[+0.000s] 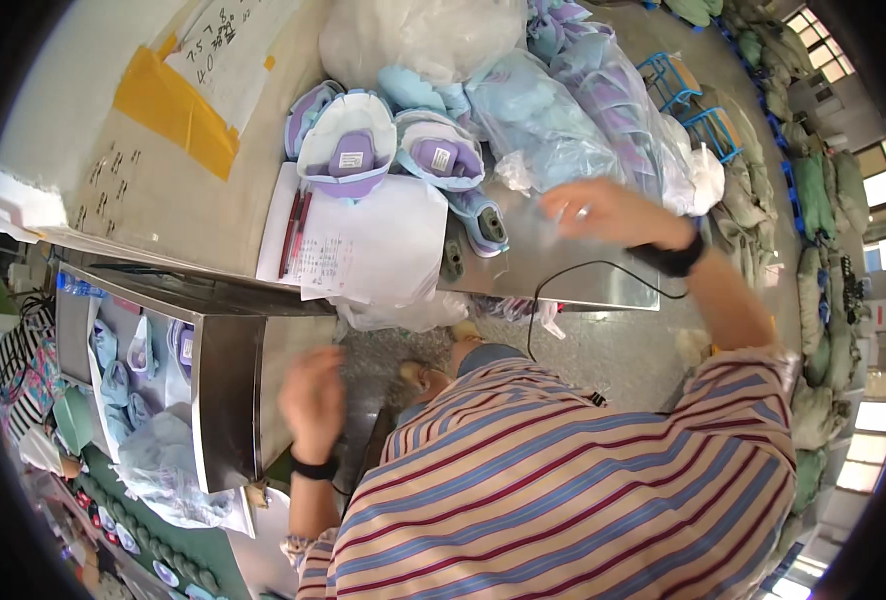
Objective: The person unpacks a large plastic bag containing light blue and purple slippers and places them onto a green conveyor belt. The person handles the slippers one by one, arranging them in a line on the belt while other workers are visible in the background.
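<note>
My right hand (603, 212), a ring on one finger, is over the right part of the metal table, beside a clear bag of light-blue and purple shoe uppers (548, 115). Motion smears its fingers. My left hand (313, 400) hangs lower, in front of the side of a metal-edged cabinet; its fingers are blurred too. Two white, blue and purple shoe uppers (348, 150) stand at the table's middle, with purple inside and white labels. Just right of the paper sheets (378, 235) lie a blue-edged piece (485, 222) and a small dark oblong piece (452, 258).
Two red pens (295, 235) rest on the paper. A thin black cable (603, 263) loops over the table's front edge. At left, a cabinet (228, 400) holds more uppers and a plastic bag. Blue-framed stools (713, 133) and piled sacks (818, 330) stand to the right.
</note>
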The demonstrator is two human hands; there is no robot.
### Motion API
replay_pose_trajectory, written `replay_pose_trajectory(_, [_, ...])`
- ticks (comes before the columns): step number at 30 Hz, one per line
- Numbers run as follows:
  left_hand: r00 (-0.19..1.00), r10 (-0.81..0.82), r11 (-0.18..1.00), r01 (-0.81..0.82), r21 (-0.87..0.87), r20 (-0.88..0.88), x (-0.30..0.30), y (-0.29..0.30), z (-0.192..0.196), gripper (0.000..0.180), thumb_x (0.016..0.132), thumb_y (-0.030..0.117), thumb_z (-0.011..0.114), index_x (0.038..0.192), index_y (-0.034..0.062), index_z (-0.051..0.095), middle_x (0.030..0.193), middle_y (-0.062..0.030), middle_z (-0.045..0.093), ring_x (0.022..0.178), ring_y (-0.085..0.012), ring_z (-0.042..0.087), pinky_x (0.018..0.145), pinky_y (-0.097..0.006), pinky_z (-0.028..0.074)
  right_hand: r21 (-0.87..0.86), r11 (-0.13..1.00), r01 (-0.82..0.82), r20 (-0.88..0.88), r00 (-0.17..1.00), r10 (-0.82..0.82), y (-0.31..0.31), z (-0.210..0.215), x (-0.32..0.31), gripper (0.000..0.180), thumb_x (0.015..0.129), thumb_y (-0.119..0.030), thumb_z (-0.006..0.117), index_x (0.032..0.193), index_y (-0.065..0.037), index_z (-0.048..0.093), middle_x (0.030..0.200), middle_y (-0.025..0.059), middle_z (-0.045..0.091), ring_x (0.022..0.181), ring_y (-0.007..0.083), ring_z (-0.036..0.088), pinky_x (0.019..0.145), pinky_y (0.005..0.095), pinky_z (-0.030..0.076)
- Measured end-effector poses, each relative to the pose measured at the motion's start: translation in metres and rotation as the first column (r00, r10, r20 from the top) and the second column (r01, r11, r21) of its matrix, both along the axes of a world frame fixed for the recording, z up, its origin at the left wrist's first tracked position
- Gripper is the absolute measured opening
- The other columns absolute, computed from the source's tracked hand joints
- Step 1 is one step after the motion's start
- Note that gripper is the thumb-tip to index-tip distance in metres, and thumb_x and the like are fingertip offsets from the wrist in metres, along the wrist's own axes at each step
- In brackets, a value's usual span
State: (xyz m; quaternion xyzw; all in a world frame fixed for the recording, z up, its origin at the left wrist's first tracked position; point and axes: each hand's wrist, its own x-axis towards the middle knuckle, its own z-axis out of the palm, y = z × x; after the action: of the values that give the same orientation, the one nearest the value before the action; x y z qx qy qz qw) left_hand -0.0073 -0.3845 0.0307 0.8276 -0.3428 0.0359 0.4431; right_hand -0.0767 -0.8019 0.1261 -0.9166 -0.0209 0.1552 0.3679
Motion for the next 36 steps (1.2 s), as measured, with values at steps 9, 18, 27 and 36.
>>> replay_pose_trajectory(9, [0.911, 0.007, 0.995, 0.036, 0.098, -0.411, -0.031, -0.175, -0.145, 0.074, 0.075, 0.030, 0.068, 0.130, -0.0049, 0.030, 0.124, -0.0270, 0.043, 0.115, -0.0373, 0.043, 0.097, -0.040, 0.034, 0.124, 0.813, 0.568, 0.107, 0.807, -0.580, 0.031, -0.246, 0.041, 0.082, 0.065, -0.038, 0.068, 0.130, -0.003, 0.031, 0.121, 0.0272, 0.043, 0.113, 0.0410, 0.040, 0.094, 0.0450, 0.035])
replay_pose_trajectory(18, [0.699, 0.264, 0.964, -0.217, 0.155, -0.665, -0.043, -0.221, -0.169, 0.070, 0.063, 0.027, 0.067, 0.117, -0.0090, 0.041, 0.120, -0.0280, 0.043, 0.108, -0.0453, 0.042, 0.092, -0.044, 0.036, 0.158, 0.880, 0.448, 0.081, 0.883, -0.463, 0.025, -0.253, -0.037, 0.088, 0.065, -0.036, 0.069, 0.131, 0.004, 0.027, 0.118, 0.0260, 0.041, 0.107, 0.0397, 0.039, 0.095, 0.0456, 0.030])
replay_pose_trajectory(27, [0.445, 0.061, 0.966, -0.253, -0.060, -0.894, -0.089, -0.208, -0.155, 0.075, 0.076, 0.021, 0.063, 0.126, -0.0120, 0.018, 0.118, -0.0288, 0.043, 0.110, -0.0321, 0.046, 0.093, -0.035, 0.036, 0.448, 0.731, 0.516, -0.296, 0.856, -0.423, 0.028, -0.235, -0.036, 0.088, 0.063, -0.020, 0.070, 0.133, 0.007, 0.024, 0.114, 0.0211, 0.045, 0.109, 0.0281, 0.043, 0.091, 0.0399, 0.037])
replay_pose_trajectory(36, [0.434, -0.053, 0.947, -0.264, -0.183, -0.899, -0.130, -0.086, -0.066, 0.073, 0.076, 0.014, 0.061, 0.134, -0.0017, 0.019, 0.116, -0.0207, 0.048, 0.106, -0.0245, 0.050, 0.090, -0.032, 0.039, 0.782, 0.519, 0.344, -0.493, 0.852, 0.178, 0.071, -0.164, -0.033, 0.082, 0.067, -0.020, 0.070, 0.134, -0.002, 0.026, 0.119, 0.0091, 0.046, 0.107, 0.0191, 0.046, 0.093, 0.0334, 0.038])
